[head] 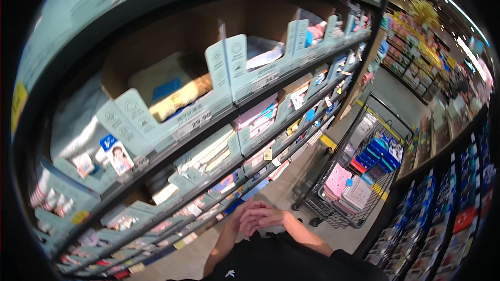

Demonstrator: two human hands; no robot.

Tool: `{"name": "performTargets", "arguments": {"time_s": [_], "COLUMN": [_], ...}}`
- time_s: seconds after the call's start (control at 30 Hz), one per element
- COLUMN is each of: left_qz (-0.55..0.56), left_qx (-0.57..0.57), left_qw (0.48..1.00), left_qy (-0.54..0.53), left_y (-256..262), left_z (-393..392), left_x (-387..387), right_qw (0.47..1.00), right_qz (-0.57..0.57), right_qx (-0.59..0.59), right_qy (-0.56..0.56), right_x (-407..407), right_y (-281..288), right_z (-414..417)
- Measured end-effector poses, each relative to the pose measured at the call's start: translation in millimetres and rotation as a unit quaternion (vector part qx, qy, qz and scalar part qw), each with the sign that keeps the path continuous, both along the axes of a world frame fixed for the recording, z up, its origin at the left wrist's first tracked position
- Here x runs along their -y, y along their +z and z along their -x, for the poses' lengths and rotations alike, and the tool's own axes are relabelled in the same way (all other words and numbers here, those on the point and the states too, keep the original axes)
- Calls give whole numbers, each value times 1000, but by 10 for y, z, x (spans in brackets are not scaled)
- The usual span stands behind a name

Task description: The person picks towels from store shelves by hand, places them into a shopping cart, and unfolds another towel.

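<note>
My left hand (241,214) and my right hand (264,217) meet in front of my black shirt (273,259), with their fingers overlapping. No item shows in either of them. Close by on the left rises a shelf rack with light green display boxes (224,66). One box holds a folded pale yellow textile (181,97) with a blue label. Another contains a white and grey folded textile (265,55). Folded cream cloths (207,150) lie on the shelf below. Price labels run along the shelf edges.
A black wire shopping cart (340,218) stands to the right, holding pink folded textiles (336,179), patterned grey-pink textiles (357,193) and blue boxes (375,154). Racks of packaged goods (425,207) border the aisle's right side. Grey floor (275,191) runs between, and stocked shelves (414,58) stand farther off.
</note>
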State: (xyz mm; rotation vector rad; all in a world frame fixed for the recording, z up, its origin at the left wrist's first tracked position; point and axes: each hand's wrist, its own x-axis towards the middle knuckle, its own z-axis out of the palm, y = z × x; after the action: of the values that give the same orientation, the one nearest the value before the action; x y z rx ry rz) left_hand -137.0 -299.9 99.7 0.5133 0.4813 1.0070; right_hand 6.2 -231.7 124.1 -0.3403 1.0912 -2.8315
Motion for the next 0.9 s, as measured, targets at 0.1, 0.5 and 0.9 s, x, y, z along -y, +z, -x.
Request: {"name": "performTargets", "arguments": {"time_s": [0.1,0.5,0.9], "left_qz": [12,58,35], "left_qx": [55,-169,-67], "left_qw": [998,982,997], "left_qy": [-6,56,-15], "left_y": [13,1081,518], "left_z": [110,-355,-102], "left_x": [61,87,27], "right_qw": [999,998,998], "right_qz": [9,-45,-57], "right_qx": [-17,-32,-12], "right_qy": [34,-34,-29], "right_x": [-28,-93,-68], "right_y": [66,214,273], "right_z": [-98,-414,-402]}}
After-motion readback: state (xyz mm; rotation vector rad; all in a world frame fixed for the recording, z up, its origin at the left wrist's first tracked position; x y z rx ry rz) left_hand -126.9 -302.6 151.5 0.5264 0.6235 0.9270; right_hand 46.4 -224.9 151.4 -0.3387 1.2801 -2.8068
